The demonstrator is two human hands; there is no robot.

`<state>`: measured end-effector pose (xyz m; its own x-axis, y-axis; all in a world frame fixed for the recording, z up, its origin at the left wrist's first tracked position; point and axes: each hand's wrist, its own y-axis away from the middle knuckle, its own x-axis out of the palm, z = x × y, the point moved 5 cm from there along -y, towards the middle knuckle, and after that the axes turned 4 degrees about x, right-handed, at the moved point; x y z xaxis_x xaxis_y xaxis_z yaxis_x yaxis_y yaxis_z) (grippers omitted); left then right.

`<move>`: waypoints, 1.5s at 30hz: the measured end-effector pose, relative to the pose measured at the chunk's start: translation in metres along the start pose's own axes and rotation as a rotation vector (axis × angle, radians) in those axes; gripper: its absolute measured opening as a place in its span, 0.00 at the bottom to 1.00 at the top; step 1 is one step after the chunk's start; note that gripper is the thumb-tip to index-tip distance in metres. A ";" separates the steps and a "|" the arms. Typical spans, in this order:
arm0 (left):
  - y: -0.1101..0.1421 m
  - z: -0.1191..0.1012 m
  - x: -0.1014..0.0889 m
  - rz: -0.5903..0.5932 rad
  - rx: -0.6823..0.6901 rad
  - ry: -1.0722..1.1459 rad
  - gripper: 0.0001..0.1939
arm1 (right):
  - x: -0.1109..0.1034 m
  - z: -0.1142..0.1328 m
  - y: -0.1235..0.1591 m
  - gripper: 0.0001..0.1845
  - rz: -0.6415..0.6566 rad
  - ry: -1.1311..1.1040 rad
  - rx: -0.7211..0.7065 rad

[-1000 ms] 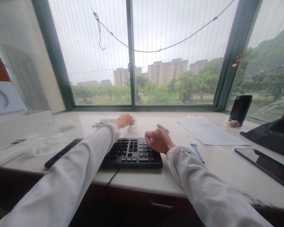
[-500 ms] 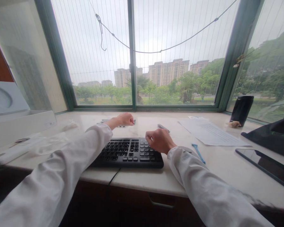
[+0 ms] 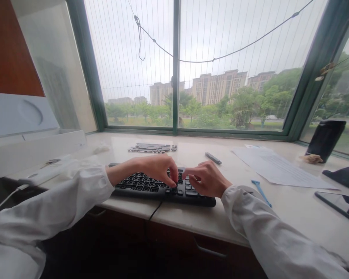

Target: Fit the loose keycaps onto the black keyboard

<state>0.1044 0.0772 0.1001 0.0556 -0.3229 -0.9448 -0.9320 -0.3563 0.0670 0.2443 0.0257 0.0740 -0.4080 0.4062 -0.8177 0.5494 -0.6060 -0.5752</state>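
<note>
A black keyboard (image 3: 149, 190) lies in front of me; many of its left and middle keys are bare sockets, while keycaps sit on the number pad and lower right. My left hand (image 3: 159, 169) reaches over the arrow keys with thumb and finger pinched on a small dark keycap (image 3: 173, 186), mostly covered by the fingertips. Over the number pad rests my right hand (image 3: 208, 179), fingers bent but apart, its index finger pointing left beside my left hand; nothing shows in it. Loose keycaps (image 3: 153, 147) are laid out in rows behind the keyboard.
A small dark grey object (image 3: 213, 158) lies behind the right hand. Right of it are printed sheets (image 3: 275, 166), a blue plastic tool (image 3: 261, 193), a phone (image 3: 338, 205) and a black cylinder (image 3: 325, 140). A white box (image 3: 61, 141) stands left. The keyboard cable (image 3: 155, 211) hangs over the edge.
My left hand has come from the loose keycaps back to the keyboard, close to the right hand. The right hand's index finger has stretched out. The view has turned left.
</note>
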 end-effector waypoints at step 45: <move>-0.045 0.012 0.005 0.366 -0.271 -0.032 0.09 | 0.009 0.010 0.000 0.13 0.154 -0.227 -0.020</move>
<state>0.1427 0.1020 0.0886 -0.2754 -0.4448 -0.8522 -0.7605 -0.4414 0.4762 0.2333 0.0228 0.0667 -0.4707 0.1452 -0.8702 0.6308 -0.6342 -0.4470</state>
